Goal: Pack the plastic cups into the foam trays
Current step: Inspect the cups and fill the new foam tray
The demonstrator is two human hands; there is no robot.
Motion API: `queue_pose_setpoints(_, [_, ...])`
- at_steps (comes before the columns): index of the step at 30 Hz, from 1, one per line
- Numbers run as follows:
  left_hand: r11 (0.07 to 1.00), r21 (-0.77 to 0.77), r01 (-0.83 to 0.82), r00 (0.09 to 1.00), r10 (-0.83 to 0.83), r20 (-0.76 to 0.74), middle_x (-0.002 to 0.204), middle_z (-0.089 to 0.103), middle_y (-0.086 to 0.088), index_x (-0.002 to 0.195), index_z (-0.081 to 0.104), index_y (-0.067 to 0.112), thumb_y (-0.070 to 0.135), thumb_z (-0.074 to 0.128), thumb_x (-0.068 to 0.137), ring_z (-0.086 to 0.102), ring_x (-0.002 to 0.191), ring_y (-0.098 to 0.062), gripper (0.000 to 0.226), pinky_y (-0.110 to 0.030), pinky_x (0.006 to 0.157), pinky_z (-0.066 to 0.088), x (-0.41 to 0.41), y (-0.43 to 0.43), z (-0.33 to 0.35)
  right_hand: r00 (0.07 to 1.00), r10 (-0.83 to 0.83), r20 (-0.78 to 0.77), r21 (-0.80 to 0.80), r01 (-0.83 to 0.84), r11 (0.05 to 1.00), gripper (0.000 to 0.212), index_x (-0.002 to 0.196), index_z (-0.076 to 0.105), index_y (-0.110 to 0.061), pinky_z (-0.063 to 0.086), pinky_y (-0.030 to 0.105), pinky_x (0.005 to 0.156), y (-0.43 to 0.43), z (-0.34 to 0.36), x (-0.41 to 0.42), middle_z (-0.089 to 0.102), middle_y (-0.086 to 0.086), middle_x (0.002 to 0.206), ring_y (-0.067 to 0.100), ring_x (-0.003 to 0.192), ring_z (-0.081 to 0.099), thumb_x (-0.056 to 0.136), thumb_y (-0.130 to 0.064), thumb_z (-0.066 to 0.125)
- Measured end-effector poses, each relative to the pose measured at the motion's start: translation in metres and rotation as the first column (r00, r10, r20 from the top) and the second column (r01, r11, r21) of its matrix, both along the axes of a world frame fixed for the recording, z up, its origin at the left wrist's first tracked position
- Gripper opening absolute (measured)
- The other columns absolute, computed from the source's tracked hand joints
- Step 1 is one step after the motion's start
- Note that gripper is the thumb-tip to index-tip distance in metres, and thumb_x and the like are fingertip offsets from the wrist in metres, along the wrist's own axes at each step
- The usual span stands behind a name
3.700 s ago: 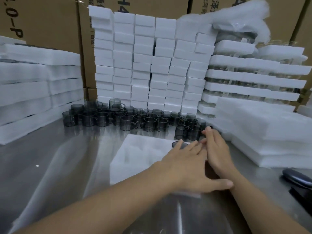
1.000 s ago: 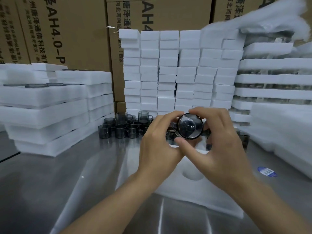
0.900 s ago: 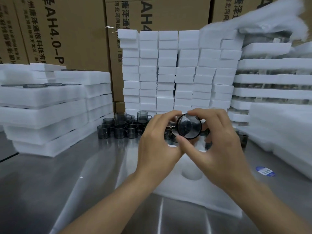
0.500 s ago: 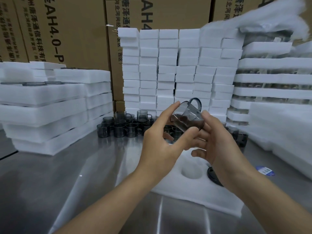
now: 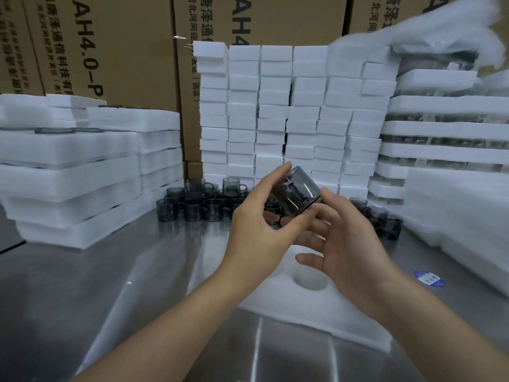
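A smoky grey plastic cup (image 5: 296, 193) is held tilted in the air above the metal table. My left hand (image 5: 257, 232) grips it, fingers over the top and thumb underneath. My right hand (image 5: 343, 244) is beside the cup with fingers spread and relaxed, fingertips touching its right side. Below the hands lies a white foam tray (image 5: 316, 307) with a round empty pocket (image 5: 311, 279). Several more grey cups (image 5: 198, 202) stand in a cluster at the back of the table.
Stacks of white foam trays (image 5: 82, 172) rise at the left. A wall of foam blocks (image 5: 289, 111) stands behind the cups, with packed trays (image 5: 440, 133) at the right and cardboard boxes (image 5: 110, 42) behind. A blue sticker (image 5: 428, 278) lies on the table.
The cup was lifted off the tray area and held in both hands bottom-first; now it is turned on its side in my left hand, and my right hand has loosened its hold.
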State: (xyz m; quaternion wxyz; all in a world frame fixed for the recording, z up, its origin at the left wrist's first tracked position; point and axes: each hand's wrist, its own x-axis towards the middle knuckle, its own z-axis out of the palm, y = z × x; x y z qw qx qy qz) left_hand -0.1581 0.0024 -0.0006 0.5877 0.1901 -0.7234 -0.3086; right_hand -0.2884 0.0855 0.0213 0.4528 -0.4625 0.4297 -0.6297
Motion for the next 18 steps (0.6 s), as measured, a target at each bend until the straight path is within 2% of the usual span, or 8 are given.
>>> queue_pose_setpoints(2, [1.0, 0.004, -0.023, 0.999, 0.023, 0.026, 0.139, 0.066, 0.021, 0.151, 0.054, 0.047, 0.036, 0.085, 0.092, 0.063, 0.131, -0.009, 0.068, -0.042, 0.102, 0.056, 0.0001, -0.0002, -0.0002, 0.998, -0.043, -0.05, -0.043, 0.041, 0.998, 0.05, 0.128, 0.074, -0.02, 0.058, 0.035, 0.076, 0.0003, -0.0018, 0.0001, 0.075, 0.013, 0.12, 0.02, 0.097, 0.075, 0.095, -0.057, 0.063])
queue_pose_setpoints(5, [0.999, -0.02, -0.048, 0.998, 0.048, 0.041, 0.143, 0.061, 0.025, 0.153, 0.051, 0.05, 0.038, 0.085, 0.091, 0.057, 0.137, -0.008, 0.072, -0.041, 0.106, 0.053, 0.0001, 0.0024, -0.0002, 0.993, -0.085, -0.076, -0.055, 0.081, 0.995, 0.052, 0.125, 0.075, -0.016, 0.057, 0.035, 0.078, 0.0001, -0.0023, 0.0003, 0.078, 0.009, 0.118, 0.018, 0.097, 0.074, 0.093, -0.055, 0.064])
queue_pose_setpoints(7, [0.997, -0.042, -0.06, 0.997, 0.061, 0.039, 0.142, 0.061, 0.023, 0.151, 0.052, 0.049, 0.029, 0.087, 0.089, 0.056, 0.138, -0.008, 0.074, -0.039, 0.109, 0.051, 0.001, 0.0015, -0.0001, 0.998, -0.063, -0.025, -0.019, 0.063, 0.998, 0.062, 0.124, 0.074, -0.007, 0.055, 0.033, 0.074, -0.0005, -0.0014, 0.0009, 0.078, 0.014, 0.117, 0.017, 0.092, 0.074, 0.096, -0.059, 0.056])
queue_pose_setpoints(9, [0.998, -0.031, -0.048, 0.998, 0.049, 0.027, 0.133, 0.068, 0.017, 0.146, 0.059, 0.046, 0.014, 0.086, 0.085, 0.062, 0.131, -0.01, 0.074, -0.038, 0.107, 0.053, 0.0017, -0.0005, 0.0001, 0.999, -0.045, -0.009, 0.036, 0.046, 0.998, 0.077, 0.129, 0.066, 0.006, 0.053, 0.034, 0.072, -0.0012, -0.0008, 0.0006, 0.075, 0.023, 0.116, 0.019, 0.089, 0.074, 0.1, -0.063, 0.049])
queue_pose_setpoints(10, [0.999, -0.022, -0.049, 0.998, 0.049, 0.029, 0.128, 0.071, 0.015, 0.144, 0.061, 0.046, 0.012, 0.086, 0.083, 0.065, 0.126, -0.01, 0.073, -0.036, 0.104, 0.054, 0.002, -0.0013, 0.0002, 0.999, -0.043, -0.018, 0.046, 0.043, 0.998, 0.08, 0.13, 0.065, 0.006, 0.053, 0.034, 0.072, -0.0015, -0.0007, 0.0005, 0.074, 0.023, 0.113, 0.019, 0.089, 0.074, 0.099, -0.065, 0.048])
queue_pose_setpoints(13, [0.997, -0.025, -0.08, 0.995, 0.081, 0.061, 0.123, 0.073, 0.013, 0.143, 0.061, 0.048, 0.024, 0.09, 0.083, 0.066, 0.121, -0.008, 0.071, -0.027, 0.097, 0.052, 0.0021, -0.0028, -0.0007, 0.998, -0.056, -0.019, -0.022, 0.055, 0.998, 0.067, 0.127, 0.073, -0.011, 0.059, 0.033, 0.069, -0.0016, -0.0019, -0.0012, 0.069, 0.01, 0.1, 0.017, 0.091, 0.073, 0.093, -0.067, 0.057])
queue_pose_setpoints(15, [0.996, -0.021, -0.09, 0.992, 0.092, 0.083, 0.123, 0.072, 0.014, 0.144, 0.06, 0.049, 0.031, 0.092, 0.083, 0.065, 0.121, -0.007, 0.071, -0.029, 0.098, 0.052, 0.0016, -0.0029, -0.0008, 0.996, -0.066, -0.055, -0.082, 0.061, 0.995, 0.054, 0.121, 0.078, -0.023, 0.061, 0.031, 0.072, -0.0009, -0.0019, -0.0023, 0.067, 0.007, 0.097, 0.015, 0.091, 0.071, 0.088, -0.063, 0.064])
queue_pose_setpoints(18, [0.995, -0.065, -0.079, 0.993, 0.084, 0.078, 0.128, 0.068, 0.02, 0.145, 0.059, 0.047, 0.026, 0.089, 0.084, 0.062, 0.125, -0.005, 0.072, -0.026, 0.1, 0.052, 0.0002, 0.0, -0.0012, 0.993, -0.079, -0.084, -0.079, 0.072, 0.994, 0.044, 0.112, 0.082, -0.03, 0.059, 0.031, 0.072, -0.0019, -0.0021, -0.0016, 0.075, 0.008, 0.103, 0.013, 0.09, 0.071, 0.093, -0.063, 0.06])
